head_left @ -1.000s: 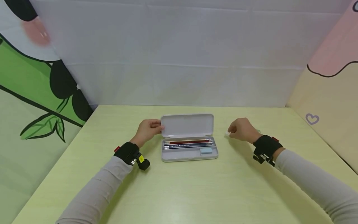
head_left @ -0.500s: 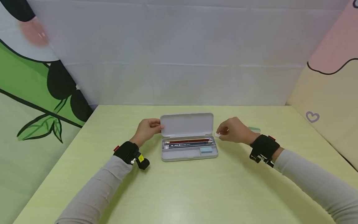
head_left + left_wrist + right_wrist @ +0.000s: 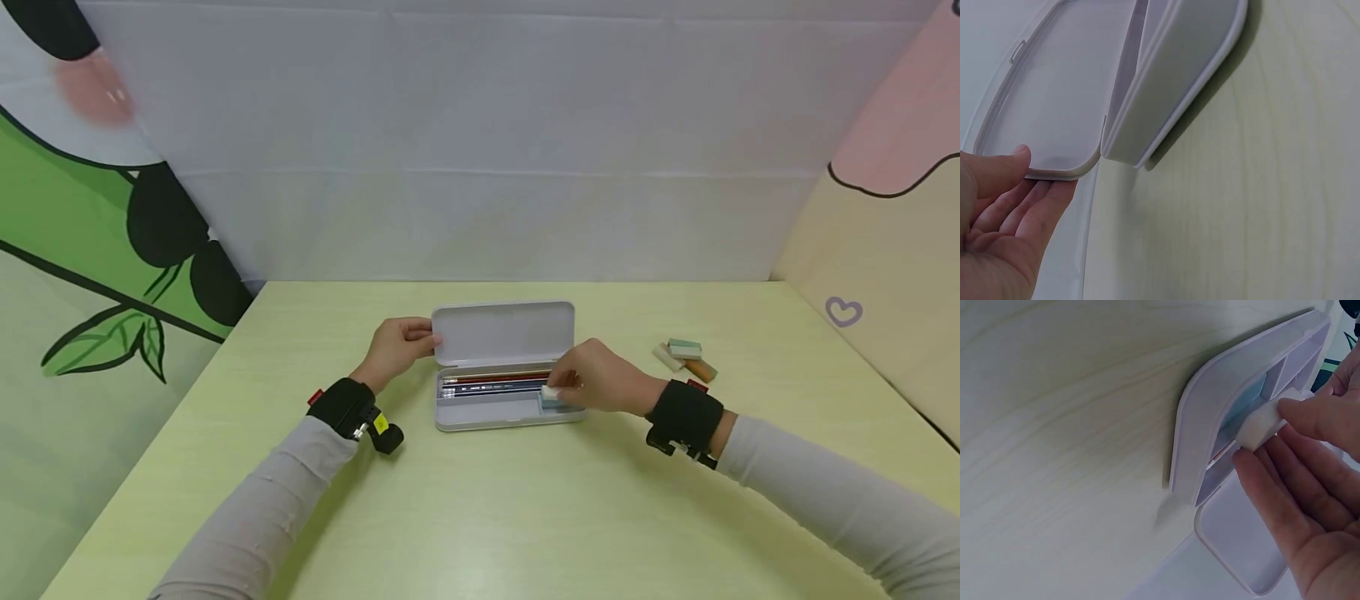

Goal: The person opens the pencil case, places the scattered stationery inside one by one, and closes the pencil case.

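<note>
A pale grey pencil case (image 3: 487,412) lies on the table with its lid (image 3: 504,333) raised. Several pencils (image 3: 491,387) fill its rear compartment, and a light blue eraser (image 3: 551,403) sits in the small front right one. My left hand (image 3: 397,350) pinches the lid's left edge; in the left wrist view the thumb (image 3: 1007,169) lies on the inner side, the fingers behind. A white eraser (image 3: 1263,425) is pinched between thumb and fingers of my right hand (image 3: 603,379), right over the blue eraser, which it partly covers in the head view.
Beyond my right wrist lie a green-and-white eraser (image 3: 684,348), an off-white block (image 3: 667,357) and an orange-brown block (image 3: 702,370), close together. A white cloth wall (image 3: 480,225) stands along the table's back edge, with painted panels at both sides.
My right hand has moved left and nearer with the white eraser, from the table right of the pencil case to over its front right compartment. The left hand keeps its hold on the lid.
</note>
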Demonstrator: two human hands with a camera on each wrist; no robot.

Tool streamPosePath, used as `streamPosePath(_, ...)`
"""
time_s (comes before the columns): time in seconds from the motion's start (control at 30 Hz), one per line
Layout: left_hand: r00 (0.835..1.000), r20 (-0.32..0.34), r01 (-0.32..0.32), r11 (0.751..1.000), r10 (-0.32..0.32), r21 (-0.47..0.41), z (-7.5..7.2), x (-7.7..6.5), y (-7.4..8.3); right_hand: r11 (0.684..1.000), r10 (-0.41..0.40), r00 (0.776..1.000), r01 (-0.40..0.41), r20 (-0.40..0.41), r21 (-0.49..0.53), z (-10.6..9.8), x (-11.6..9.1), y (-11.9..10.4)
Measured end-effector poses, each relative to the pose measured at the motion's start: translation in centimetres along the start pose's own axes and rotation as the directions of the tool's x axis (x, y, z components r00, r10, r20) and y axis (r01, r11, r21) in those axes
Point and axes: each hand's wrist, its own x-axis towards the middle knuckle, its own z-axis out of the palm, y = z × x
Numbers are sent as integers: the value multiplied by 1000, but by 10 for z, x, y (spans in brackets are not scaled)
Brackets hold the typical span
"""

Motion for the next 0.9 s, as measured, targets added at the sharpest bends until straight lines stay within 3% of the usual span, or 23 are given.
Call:
streamPosePath(0.43, 1000, 16, -10, 1000, 10, 6, -1, -2, -1, 994, -33, 999, 30, -26, -106, 14, -3, -3)
streamPosePath(0.9, 1000, 16, -9, 1000, 9, 9, -2, -4, 1, 982, -13, 998, 2, -60, -187, 18, -6, -6)
